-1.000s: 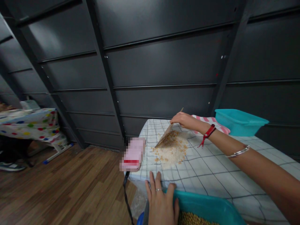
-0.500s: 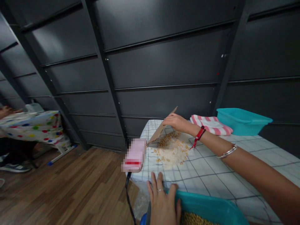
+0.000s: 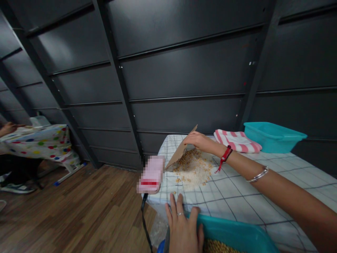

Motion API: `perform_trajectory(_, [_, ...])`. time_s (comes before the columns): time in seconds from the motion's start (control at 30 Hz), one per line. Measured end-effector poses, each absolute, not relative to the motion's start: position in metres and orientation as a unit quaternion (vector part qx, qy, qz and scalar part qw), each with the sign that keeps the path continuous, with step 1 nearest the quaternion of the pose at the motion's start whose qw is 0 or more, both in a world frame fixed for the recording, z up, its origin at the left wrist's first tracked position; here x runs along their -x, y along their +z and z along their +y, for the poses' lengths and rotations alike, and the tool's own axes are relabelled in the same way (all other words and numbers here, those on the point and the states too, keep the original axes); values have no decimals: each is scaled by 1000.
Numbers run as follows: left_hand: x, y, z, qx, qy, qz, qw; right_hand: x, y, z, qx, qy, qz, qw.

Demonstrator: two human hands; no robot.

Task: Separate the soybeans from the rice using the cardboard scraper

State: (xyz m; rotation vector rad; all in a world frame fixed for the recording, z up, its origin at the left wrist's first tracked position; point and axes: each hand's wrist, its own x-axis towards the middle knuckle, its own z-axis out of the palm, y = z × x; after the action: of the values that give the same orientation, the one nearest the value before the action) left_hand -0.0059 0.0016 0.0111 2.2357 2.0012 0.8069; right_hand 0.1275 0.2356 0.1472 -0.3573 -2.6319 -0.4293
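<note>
My right hand (image 3: 198, 140) grips the upper edge of a flat piece of cardboard (image 3: 179, 153), which is tilted with its low edge against the tablecloth. Just beside it, partly shaded by it, lies a pile of yellow-brown beans or kernels (image 3: 189, 157), mixed at its front with white rice grains (image 3: 193, 177). My left hand (image 3: 184, 225) has its fingers spread and rests over the rim of a near turquoise tub (image 3: 237, 228). Similar yellow-brown beans (image 3: 219, 247) lie inside that tub, most of which is cut off by the frame.
A pink device (image 3: 151, 174), blurred by pixelation, lies at the table's left edge with a black strap (image 3: 144, 219) hanging down. At the back right are a pink-striped towel (image 3: 238, 140) and another turquoise tub (image 3: 273, 137). Another person's hand (image 3: 7, 129) shows at a dotted table far left.
My right hand and the cardboard have moved slightly down; the cardboard leans lower over the pile. A stray bean now lies close to my left fingertips. My left hand has stayed put.
</note>
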Motion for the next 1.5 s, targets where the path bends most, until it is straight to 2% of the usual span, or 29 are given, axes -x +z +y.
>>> perform_trajectory(0.2, [9,14,0,-733,240,634,57,-135,150,234,140,-150,-949,239])
perform_trajectory(0.73, [9,15,1,-730,241,637,60,-147,147,239,168,-158,-944,235])
perform_trajectory(0.93, [6,15,-1,-714,260,650,23,-132,139,233,168,-159,-945,231])
perform_trajectory(1.17, [8,20,-1,-730,256,631,53,-145,144,235,162,-145,-945,243])
perform_trajectory(1.5, [5,20,-5,-721,277,635,24,-160,147,204,87,-117,-957,253])
